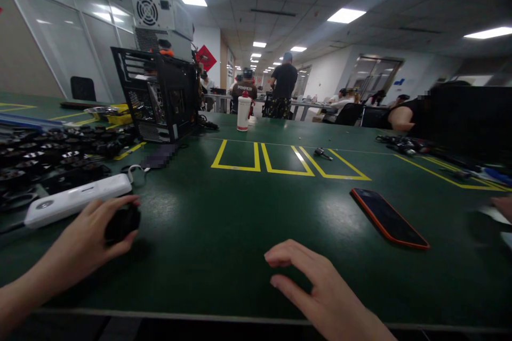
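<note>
Between the thumb and fingers of my left hand is a dark, rounded object; its kind is too unclear to name. That hand is just in front of a white power strip. My right hand hovers over the near part of the green table. Its thumb and fingers are apart and hold nothing. To its upper right, a phone in an orange case lies flat. A small dark part with a metal end lies within the right one of three yellow tape outlines.
Behind the power strip spreads a heap of black parts. An open black computer case stands at the back left, topped by power supplies. A white bottle stands farther back. Another person's hand is at the right edge.
</note>
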A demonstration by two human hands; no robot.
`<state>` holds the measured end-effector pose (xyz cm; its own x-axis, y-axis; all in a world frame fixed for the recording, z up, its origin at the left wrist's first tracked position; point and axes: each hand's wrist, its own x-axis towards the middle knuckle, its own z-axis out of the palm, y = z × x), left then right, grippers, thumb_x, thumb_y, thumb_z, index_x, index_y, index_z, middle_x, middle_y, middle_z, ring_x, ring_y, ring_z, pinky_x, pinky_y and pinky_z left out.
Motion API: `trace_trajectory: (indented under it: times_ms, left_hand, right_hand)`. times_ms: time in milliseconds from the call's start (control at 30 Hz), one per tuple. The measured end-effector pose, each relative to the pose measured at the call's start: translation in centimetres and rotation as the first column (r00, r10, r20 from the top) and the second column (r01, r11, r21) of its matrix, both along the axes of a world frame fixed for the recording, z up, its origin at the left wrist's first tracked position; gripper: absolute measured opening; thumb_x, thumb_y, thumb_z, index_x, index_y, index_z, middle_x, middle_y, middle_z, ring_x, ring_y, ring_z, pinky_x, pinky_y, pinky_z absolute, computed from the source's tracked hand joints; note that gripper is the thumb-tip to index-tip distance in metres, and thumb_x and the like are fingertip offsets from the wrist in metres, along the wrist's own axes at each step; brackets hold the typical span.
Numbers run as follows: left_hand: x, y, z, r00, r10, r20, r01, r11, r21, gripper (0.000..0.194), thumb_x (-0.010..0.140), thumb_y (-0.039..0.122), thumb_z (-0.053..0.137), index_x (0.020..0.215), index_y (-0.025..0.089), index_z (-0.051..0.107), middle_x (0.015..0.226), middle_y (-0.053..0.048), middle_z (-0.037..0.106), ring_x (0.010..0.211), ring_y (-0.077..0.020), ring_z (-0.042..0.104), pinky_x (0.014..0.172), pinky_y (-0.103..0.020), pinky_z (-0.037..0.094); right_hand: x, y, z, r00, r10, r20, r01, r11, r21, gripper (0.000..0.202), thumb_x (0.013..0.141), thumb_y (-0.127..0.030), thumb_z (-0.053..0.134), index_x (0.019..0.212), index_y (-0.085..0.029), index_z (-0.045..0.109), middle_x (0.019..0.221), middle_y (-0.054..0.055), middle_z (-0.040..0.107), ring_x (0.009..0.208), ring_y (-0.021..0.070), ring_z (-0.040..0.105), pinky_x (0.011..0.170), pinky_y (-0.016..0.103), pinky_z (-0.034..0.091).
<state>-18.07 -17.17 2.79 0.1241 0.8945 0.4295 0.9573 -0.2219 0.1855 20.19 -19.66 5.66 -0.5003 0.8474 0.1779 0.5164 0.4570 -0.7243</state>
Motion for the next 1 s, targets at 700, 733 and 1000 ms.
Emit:
trace_trajectory:
  times_ms: [700, 733, 1000]
  left_hand:
    - [20.9, 15.9, -1.8, 0.834, -0.551, -0.023, 0.551, 0.830, 0.085, 0.067, 0.067, 0.029, 0.057, 0.125, 0.014, 0.027, 0.117, -0.011, 0.045, 0.097, -0.0258, 0.039, 0.083, -0.040, 0.037]
    - [20.9, 16.1, -1.8, 0.826, -0.562, -0.035, 0.563, 0.821, 0.093, 0.065, 0.068, 0.029, 0.057, 0.125, 0.014, 0.028, 0.117, -0.011, 0.044, 0.098, -0.0260, 0.040, 0.085, -0.041, 0.036]
    - [19.2, 15.8, -1.3, 0.760, -0.650, 0.001, 0.650, 0.759, 0.030, 0.075, 0.071, 0.042, 0.055, 0.131, 0.017, 0.017, 0.131, -0.014, 0.027, 0.119, -0.0301, 0.025, 0.096, -0.046, 0.025]
  right_hand:
    - [-1.4, 18.1, -4.8, 0.748, -0.344, -0.567, -0.025, 0.839, -0.543, 0.035, 0.058, -0.023, 0.070, 0.091, -0.015, 0.059, 0.099, 0.007, 0.059, 0.090, 0.0165, 0.057, 0.085, 0.035, 0.045]
    - [-1.4, 18.4, -5.0, 0.744, -0.335, -0.578, -0.018, 0.855, -0.519, 0.036, 0.058, -0.023, 0.070, 0.091, -0.015, 0.058, 0.098, 0.006, 0.060, 0.088, 0.0161, 0.058, 0.084, 0.035, 0.045]
    - [-2.1, 18.0, -5.4, 0.798, -0.220, -0.560, 0.111, 0.969, -0.223, 0.038, 0.057, -0.024, 0.069, 0.092, -0.016, 0.055, 0.096, 0.005, 0.060, 0.089, 0.0161, 0.057, 0.085, 0.035, 0.043]
